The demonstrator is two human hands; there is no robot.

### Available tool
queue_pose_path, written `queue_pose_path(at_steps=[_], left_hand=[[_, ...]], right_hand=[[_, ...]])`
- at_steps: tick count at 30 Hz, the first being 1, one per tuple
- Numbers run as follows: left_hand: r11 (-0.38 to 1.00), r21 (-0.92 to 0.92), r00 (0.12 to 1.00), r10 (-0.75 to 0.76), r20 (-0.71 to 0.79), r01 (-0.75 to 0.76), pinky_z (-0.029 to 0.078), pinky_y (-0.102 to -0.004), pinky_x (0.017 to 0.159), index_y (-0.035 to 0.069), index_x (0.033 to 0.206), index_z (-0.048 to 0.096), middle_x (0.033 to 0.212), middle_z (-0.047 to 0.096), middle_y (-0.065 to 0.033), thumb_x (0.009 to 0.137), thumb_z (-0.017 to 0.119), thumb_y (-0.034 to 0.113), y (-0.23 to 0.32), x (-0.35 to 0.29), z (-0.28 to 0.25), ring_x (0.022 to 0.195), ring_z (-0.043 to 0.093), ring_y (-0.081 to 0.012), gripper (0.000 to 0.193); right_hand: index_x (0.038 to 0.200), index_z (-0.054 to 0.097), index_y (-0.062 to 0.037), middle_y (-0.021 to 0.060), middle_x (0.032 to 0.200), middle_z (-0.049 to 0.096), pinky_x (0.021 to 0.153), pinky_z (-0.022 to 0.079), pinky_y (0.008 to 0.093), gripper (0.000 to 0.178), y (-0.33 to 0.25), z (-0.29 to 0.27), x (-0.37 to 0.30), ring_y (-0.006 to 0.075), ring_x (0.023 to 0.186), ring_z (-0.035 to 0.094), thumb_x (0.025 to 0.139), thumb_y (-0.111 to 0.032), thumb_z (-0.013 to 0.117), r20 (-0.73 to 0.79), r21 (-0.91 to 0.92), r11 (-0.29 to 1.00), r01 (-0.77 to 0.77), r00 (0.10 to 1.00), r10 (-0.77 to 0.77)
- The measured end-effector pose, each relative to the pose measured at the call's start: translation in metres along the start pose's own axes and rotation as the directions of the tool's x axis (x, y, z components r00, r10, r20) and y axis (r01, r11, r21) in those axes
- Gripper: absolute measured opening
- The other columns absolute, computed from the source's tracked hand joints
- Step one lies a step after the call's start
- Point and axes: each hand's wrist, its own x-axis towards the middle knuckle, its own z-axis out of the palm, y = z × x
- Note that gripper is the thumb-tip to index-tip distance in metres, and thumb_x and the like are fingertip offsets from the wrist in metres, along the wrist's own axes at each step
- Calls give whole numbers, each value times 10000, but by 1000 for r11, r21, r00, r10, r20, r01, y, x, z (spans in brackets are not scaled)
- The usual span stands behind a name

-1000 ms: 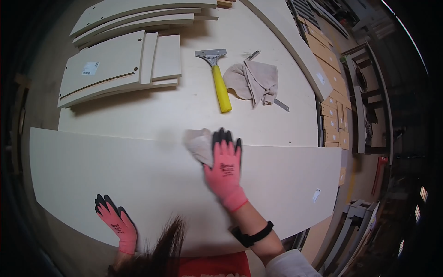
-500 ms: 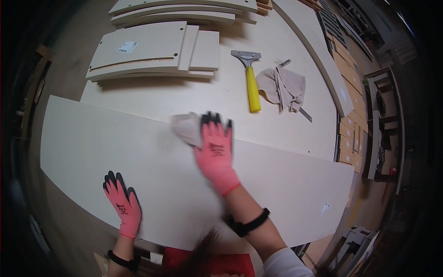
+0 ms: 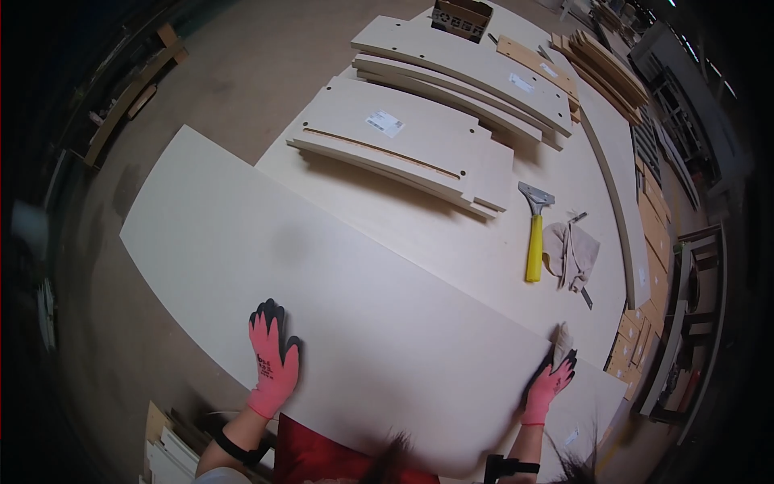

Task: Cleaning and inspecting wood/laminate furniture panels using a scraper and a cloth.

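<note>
A long pale board lies across the near side of the table, its left end reaching out over the floor. On its left half my left hand, in a pink glove with black fingertips, rests flat with the fingers stretched out. Close to the board's right end my right hand, gloved alike, holds a light cloth against the surface. Part of that cloth is hidden behind the fingers. Beyond the board lie a scraper with a yellow handle and a second, crumpled cloth.
Stacked pale panels with drilled holes occupy the table's middle, with more curved panels behind. A long narrow strip runs along the right side. An open cardboard box stands at the far end. Metal blades poke out around the crumpled cloth.
My right hand has slid the cloth from the board's middle to its right end. My left hand still lies flat on the board. The view has turned to the left.
</note>
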Motion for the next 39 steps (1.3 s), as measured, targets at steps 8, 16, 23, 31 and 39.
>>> queue_pose_path(at_steps=[8, 16, 23, 31, 39], left_hand=[[899, 267, 927, -287, -242, 347, 192, -450, 1078, -8, 1353, 292, 1415, 294, -169, 899, 442, 125, -238, 80, -114, 1297, 260, -359, 497], [707, 492, 861, -400, -315, 508, 265, -411, 1048, -25, 1318, 361, 1336, 412, -174, 952, 390, 232, -507, 137, -194, 1251, 362, -302, 448], [523, -296, 518, -850, -102, 800, 412, -315, 823, -74, 1050, 556, 967, 573, -147, 925, 447, 414, -496, 151, -189, 888, 519, -196, 516], [537, -143, 525, -844, -115, 832, 380, -305, 619, -99, 835, 519, 723, 490, -58, 922, 460, 395, -512, 152, -205, 668, 387, -139, 505], [440, -235, 449, -894, -17, 867, 410, -299, 818, -79, 1063, 509, 963, 551, -107, 888, 492, 443, -493, 161, -208, 884, 487, -169, 550]], right_hand=[[1292, 339, 83, 241, 1356, 333, 1105, 93, 465, 685, -334, -14, -125, 370, 1290, 260, 774, -279, 603, 35, 48, 834, 550, 833, -552], [1294, 360, 35, 203, 1309, 395, 1085, 151, 458, 658, -699, 4, -255, 337, 1252, 325, 801, -344, 573, 36, 224, 543, 809, 550, -834], [1369, 282, 0, 172, 1435, 258, 1110, 53, 476, 652, -903, 17, -327, 306, 1350, 189, 871, -381, 463, 0, 199, 364, 910, 371, -928], [1314, 356, -8, 161, 1387, 321, 1108, 114, 459, 658, -802, 4, -310, 297, 1316, 253, 779, -312, 589, -42, 320, 311, 895, 341, -939], [1283, 383, 55, 232, 1351, 368, 1105, 111, 473, 642, -466, 11, -198, 390, 1287, 272, 732, -178, 615, -66, 102, 892, 439, 898, -435]])
